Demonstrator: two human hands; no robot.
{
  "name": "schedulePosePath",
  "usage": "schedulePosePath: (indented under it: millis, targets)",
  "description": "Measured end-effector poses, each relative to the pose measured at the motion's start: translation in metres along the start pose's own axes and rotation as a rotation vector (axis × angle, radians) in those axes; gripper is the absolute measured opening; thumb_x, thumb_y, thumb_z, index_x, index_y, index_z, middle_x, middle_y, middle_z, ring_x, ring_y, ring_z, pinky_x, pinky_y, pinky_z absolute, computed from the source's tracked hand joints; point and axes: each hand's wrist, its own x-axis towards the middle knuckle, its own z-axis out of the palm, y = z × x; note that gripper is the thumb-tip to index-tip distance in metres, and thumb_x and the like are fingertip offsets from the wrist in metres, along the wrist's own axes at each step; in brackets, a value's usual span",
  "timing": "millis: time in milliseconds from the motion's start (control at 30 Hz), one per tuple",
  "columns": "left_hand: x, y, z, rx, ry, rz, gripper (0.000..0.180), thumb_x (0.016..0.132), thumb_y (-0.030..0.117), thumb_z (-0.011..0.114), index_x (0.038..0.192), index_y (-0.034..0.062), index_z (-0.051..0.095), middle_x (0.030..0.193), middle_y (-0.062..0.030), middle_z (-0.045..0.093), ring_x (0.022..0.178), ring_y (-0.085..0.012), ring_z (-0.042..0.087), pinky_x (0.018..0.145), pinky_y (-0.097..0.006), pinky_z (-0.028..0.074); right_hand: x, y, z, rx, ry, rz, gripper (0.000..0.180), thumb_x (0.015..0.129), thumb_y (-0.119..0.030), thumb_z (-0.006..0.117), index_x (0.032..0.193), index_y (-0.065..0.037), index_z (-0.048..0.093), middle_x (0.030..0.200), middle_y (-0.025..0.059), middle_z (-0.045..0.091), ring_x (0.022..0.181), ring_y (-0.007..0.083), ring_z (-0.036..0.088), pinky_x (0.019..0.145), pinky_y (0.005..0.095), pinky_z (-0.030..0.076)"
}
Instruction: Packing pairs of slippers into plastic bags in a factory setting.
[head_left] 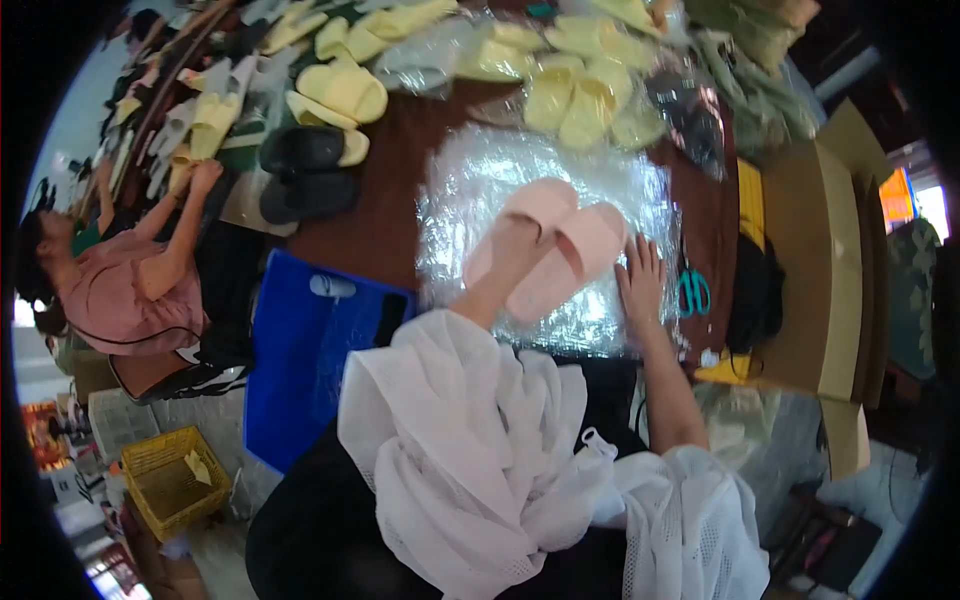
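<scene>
A pair of pale pink slippers (580, 242) is over a stack of clear plastic bags (450, 190) on the brown-covered table. My left hand (512, 255) grips the pair near the straps; its fingertips are partly hidden by the slippers. To the right, my right hand (642, 285) lies flat on the shiny plastic with its fingers spread, close to the slippers' edge and holding nothing. Just beyond that hand, teal-handled scissors (692, 292) rest on the table.
Yellow slippers (580, 95), several in clear bags, line the far side. Dark slippers (310, 175) lie at the left. A blue bin (290, 370) stands left of my lap, an open cardboard box (800, 230) at the right. At far left a person in pink (140, 280) handles slippers.
</scene>
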Motion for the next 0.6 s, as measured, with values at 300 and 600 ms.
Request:
schedulePosePath:
  millis: [300,600]
  targets:
    - [-0.004,-0.015,0.019,0.094,0.125,0.1,0.037,0.078,0.041,0.061,0.082,0.0037,0.063,0.077,-0.0146,0.063,0.073,-0.0294,0.062,0.063,-0.042,0.05,-0.011,-0.079,-0.038,0.344,0.138,-0.226,0.022,0.077,-0.008,0.057,0.099,-0.008,0.059,0.098,0.0101,0.058,0.091,0.031,0.054,0.079,0.0401,0.043]
    - [-0.002,-0.004,0.012,0.054,0.106,0.081,0.039,0.075,0.041,0.063,0.081,0.0031,0.063,0.076,-0.0147,0.063,0.069,-0.0295,0.063,0.061,-0.04,0.051,-0.03,-0.134,0.002,0.301,0.002,-0.502,0.018,0.073,-0.009,0.057,0.09,-0.007,0.055,0.09,0.0076,0.054,0.085,0.0243,0.054,0.071,0.0355,0.044]
